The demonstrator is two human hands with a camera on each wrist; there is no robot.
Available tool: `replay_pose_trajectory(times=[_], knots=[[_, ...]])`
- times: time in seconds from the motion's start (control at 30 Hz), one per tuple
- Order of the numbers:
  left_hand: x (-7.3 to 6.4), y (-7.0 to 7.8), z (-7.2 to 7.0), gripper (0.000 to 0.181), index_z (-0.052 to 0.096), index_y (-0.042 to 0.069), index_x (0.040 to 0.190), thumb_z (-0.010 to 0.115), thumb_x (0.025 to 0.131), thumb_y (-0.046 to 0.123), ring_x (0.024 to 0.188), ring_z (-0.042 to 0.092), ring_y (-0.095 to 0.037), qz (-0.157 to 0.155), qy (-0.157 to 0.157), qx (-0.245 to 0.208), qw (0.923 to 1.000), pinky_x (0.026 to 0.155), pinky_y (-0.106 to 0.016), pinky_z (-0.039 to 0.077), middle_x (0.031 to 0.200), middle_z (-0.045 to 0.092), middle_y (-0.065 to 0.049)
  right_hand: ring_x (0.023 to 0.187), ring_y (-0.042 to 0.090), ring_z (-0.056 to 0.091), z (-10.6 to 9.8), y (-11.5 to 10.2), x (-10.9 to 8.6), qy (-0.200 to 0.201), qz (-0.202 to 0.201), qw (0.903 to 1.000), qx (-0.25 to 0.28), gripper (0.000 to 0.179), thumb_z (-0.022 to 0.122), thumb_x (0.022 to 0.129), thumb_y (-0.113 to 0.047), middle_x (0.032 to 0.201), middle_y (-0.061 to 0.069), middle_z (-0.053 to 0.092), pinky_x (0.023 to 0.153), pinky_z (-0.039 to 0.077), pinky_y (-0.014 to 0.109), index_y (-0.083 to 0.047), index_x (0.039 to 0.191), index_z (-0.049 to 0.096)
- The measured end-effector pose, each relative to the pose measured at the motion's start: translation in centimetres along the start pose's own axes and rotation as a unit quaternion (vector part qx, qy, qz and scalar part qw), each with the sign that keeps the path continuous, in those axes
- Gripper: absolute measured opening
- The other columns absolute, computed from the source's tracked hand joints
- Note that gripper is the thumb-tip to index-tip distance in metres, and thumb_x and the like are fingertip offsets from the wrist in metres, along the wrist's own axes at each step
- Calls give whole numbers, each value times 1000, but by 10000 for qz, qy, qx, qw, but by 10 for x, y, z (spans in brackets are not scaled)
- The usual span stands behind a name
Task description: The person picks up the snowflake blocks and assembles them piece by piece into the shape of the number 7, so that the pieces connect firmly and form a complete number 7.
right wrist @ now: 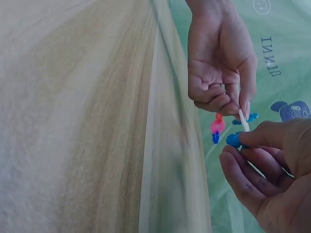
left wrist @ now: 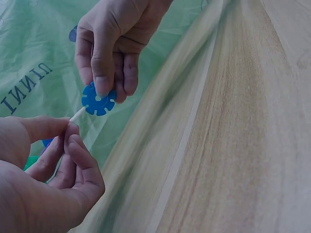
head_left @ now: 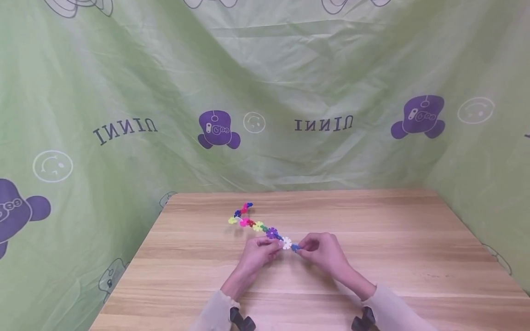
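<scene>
A chain of colourful notched plastic discs, snowflake-shaped building pieces, runs from the hands toward the back left; a purple disc (head_left: pixel 272 233) is part of it. My left hand (head_left: pixel 260 255) pinches the white disc (head_left: pixel 286 243) at the chain's near end between thumb and fingers. In my right hand (head_left: pixel 327 253), thumb and fingertips pinch a blue disc (head_left: pixel 295 248). The left wrist view shows the blue disc (left wrist: pixel 99 104) meeting the edge of the white disc (left wrist: pixel 77 115), set crosswise. How deep their notches interlock cannot be told.
A wooden table (head_left: pixel 198 285) lies under both hands. Green printed cloth (head_left: pixel 265 69) hangs behind it and at both sides. The chain's far part bends back at a yellow disc (head_left: pixel 232 220) and finishes in a dark blue disc (head_left: pixel 250 205). Dark wrist devices (head_left: pixel 242 319) sit by the sleeves.
</scene>
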State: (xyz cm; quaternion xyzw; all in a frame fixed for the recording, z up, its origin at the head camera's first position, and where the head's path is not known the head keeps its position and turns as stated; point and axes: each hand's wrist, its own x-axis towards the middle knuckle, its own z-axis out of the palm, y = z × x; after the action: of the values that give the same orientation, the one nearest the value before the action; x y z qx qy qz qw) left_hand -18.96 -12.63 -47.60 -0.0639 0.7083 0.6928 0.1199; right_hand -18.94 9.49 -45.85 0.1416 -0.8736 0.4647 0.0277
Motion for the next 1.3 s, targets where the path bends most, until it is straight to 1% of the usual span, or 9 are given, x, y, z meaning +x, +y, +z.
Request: replay_pose_trajectory(times=[0.13, 0.3, 0.57, 0.67, 0.83, 0.93, 1.13, 1.3], knots=[[0, 1, 0, 27, 79, 6, 113, 82, 91, 23, 88, 72, -16, 19, 17, -25, 10000, 81, -26, 61, 105, 80, -10, 70, 7, 68, 1, -3, 0, -47, -2, 10000, 74, 13, 87, 80, -4, 78, 0, 77, 67, 59, 18, -12, 84, 78], [0, 1, 0, 26, 79, 5, 112, 82, 91, 21, 89, 72, -16, 52, 32, -39, 10000, 82, -26, 61, 101, 80, -7, 70, 7, 68, 5, -6, -1, -67, -51, 9999, 67, 14, 86, 79, -2, 78, 0, 78, 67, 59, 17, -12, 83, 78], [-1, -1, 1, 23, 80, 5, 109, 82, 91, 18, 85, 70, -15, 104, 46, 83, 9999, 77, -24, 59, 97, 80, -4, 70, 4, 68, 10, -8, -6, 101, -217, 9997, -24, 15, 85, 79, 1, 79, 0, 78, 67, 58, 16, -12, 83, 78], [-1, -1, 1, 21, 80, 5, 108, 82, 90, 18, 84, 69, -14, 101, 52, 125, 9999, 76, -24, 57, 96, 79, -4, 70, 3, 68, 12, -9, -8, 118, -341, 9993, -88, 15, 84, 79, 1, 80, 0, 78, 67, 58, 16, -11, 84, 77], [-1, -1, 1, 19, 81, 4, 105, 82, 90, 15, 84, 70, -15, 108, 67, 129, 9998, 77, -25, 59, 94, 79, -4, 68, 0, 65, 16, -10, -9, 186, -646, 9974, -248, 14, 82, 79, 2, 79, 1, 78, 66, 58, 16, -10, 84, 78], [-1, -2, 1, 18, 80, 3, 104, 81, 90, 15, 84, 70, -16, 116, 82, 97, 9999, 77, -25, 60, 93, 79, -4, 68, -1, 65, 17, -10, -10, 248, -745, 9966, -243, 15, 83, 79, 3, 79, 2, 78, 66, 58, 16, -10, 83, 77], [-1, 1, 3, 20, 80, 3, 105, 82, 90, 15, 82, 69, -15, 161, 133, 77, 9998, 76, -25, 59, 92, 78, -4, 70, 1, 67, 19, -10, -8, 345, -732, 9966, -148, 17, 83, 79, 4, 80, 2, 78, 67, 59, 16, -12, 83, 76], [0, 4, 0, 20, 80, 1, 106, 81, 90, 13, 83, 70, -15, 244, 14, 217, 9995, 77, -25, 61, 94, 79, -6, 72, 3, 69, 19, -10, -6, 265, -634, 9976, -56, 16, 83, 81, 3, 82, 2, 78, 69, 59, 15, -11, 86, 76]])
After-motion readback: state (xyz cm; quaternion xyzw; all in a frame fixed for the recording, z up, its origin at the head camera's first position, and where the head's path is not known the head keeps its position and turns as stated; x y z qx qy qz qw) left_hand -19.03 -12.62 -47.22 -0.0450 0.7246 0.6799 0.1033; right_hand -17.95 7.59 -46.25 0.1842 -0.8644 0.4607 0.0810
